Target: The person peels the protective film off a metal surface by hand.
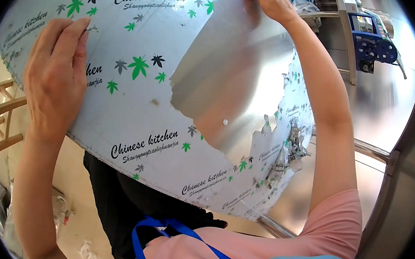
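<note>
A large metal sheet (242, 77) tilts in front of me, its shiny bare patch framed by torn edges. Around the patch lies white protective film (136, 106), printed with green and black leaves and "Chinese kitchen". At the upper left, my left hand (57, 73) is closed, thumb and fingertips pressed together on the film's surface; what they pinch is too small to make out. My right hand (272, 0) pinches the film at the top edge of the bare patch. Crumpled film scraps (295, 144) cling to the sheet's lower right.
A wooden chair (1, 115) stands at the left. Shelving (349, 33) with boxes and a blue-framed device (375, 48) is at the upper right. A metal rail (372, 149) runs beyond my right arm. Plastic bags (87, 251) lie at the lower left.
</note>
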